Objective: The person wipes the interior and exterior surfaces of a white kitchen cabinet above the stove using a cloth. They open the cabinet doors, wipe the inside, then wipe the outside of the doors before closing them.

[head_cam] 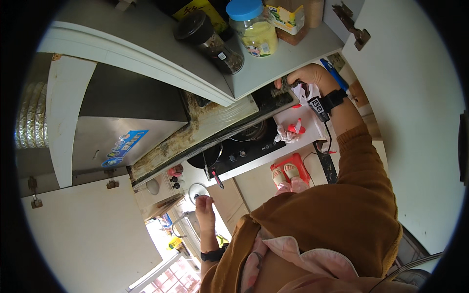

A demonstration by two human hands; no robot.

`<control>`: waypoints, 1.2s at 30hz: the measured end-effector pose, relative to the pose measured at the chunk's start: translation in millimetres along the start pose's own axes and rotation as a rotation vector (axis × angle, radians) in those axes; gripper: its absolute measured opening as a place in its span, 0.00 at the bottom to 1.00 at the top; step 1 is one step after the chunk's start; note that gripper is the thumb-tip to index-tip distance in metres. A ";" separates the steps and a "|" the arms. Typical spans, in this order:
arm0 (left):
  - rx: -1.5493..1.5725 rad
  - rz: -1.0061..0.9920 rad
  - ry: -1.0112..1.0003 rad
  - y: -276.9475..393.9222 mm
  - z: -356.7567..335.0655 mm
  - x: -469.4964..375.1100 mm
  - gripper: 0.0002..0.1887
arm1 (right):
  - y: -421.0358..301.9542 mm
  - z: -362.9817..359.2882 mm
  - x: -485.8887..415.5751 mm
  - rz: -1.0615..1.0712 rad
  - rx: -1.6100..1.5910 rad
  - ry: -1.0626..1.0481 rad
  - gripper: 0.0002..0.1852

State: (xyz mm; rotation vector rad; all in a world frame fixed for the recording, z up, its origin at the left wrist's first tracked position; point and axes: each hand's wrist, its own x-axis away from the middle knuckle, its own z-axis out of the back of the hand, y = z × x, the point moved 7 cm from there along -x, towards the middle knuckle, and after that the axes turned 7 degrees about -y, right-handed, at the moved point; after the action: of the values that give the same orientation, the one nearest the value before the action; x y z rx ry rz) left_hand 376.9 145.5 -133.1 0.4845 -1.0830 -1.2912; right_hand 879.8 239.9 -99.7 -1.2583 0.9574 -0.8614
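My right hand (309,75) is raised beneath the open wall cabinet, its fingers gripping a dark grey, stringy scrubber (285,87), which looks like dirty steel wool. It lies against the grimy, greasy top edge of the range hood (205,124). That hand's wrist has a black strap with a small device and a cable. My left hand (205,212) hangs in the air at lower left, fingers loosely curled together with nothing visible in them. It overlaps the view of a glass pot lid (198,192) on the counter far below. The palm side of both hands is partly hidden.
A cabinet shelf (293,55) holds a pepper grinder-like jar (212,44) and a blue-lidded jar (254,33). Below are a black gas hob (242,154), a pan (203,157) and a red spray nozzle (297,128). My feet stand on a red stool (298,161). Open cabinet doors flank me.
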 end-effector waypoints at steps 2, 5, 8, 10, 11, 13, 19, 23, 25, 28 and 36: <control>-0.588 -0.462 0.194 66.6 -2.4 2.9 0.07 | -2.9 -2.8 -8.1 0.093 -0.065 -0.096 0.13; -0.895 -0.815 0.377 135.9 -18.7 -11.3 0.14 | -7.0 -12.8 -20.8 0.199 -0.188 -0.257 0.12; -1.073 -0.993 0.552 175.7 -42.8 -47.9 0.25 | -3.2 -24.4 -32.4 0.175 -0.197 -0.419 0.09; -1.105 -1.076 0.662 187.5 -56.2 -65.4 0.30 | 0.9 -22.7 -39.8 0.194 -0.192 -0.424 0.09; -1.099 -1.113 0.710 190.1 -60.1 -70.3 0.32 | 6.4 -19.2 -44.1 0.174 -0.169 -0.394 0.09; -1.066 -1.154 0.771 189.9 -62.8 -73.7 0.34 | 22.6 -7.5 -52.6 0.102 -0.105 -0.274 0.09; -1.009 -1.128 0.665 187.4 -58.0 -79.0 0.37 | 64.4 21.4 -60.6 -0.115 0.138 0.063 0.09; -1.015 -1.100 0.607 190.6 -58.9 -81.0 0.39 | 61.3 26.0 -49.5 -0.175 0.201 0.137 0.09; -1.018 -1.099 0.585 192.0 -59.8 -82.4 0.39 | 49.9 20.5 -40.1 -0.123 0.187 0.064 0.09; -1.018 -1.091 0.544 192.5 -60.0 -83.9 0.40 | 29.0 9.5 -23.9 0.029 0.101 -0.123 0.09; -1.017 -1.072 0.514 191.0 -59.4 -86.6 0.41 | 53.3 20.7 -30.8 0.074 0.014 -0.176 0.09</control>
State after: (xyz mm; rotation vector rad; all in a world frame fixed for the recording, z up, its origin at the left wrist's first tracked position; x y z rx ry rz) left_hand 535.0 261.3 -37.5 0.5545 0.4414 -2.2362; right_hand 888.1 282.2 -148.2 -1.2567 0.8505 -0.6861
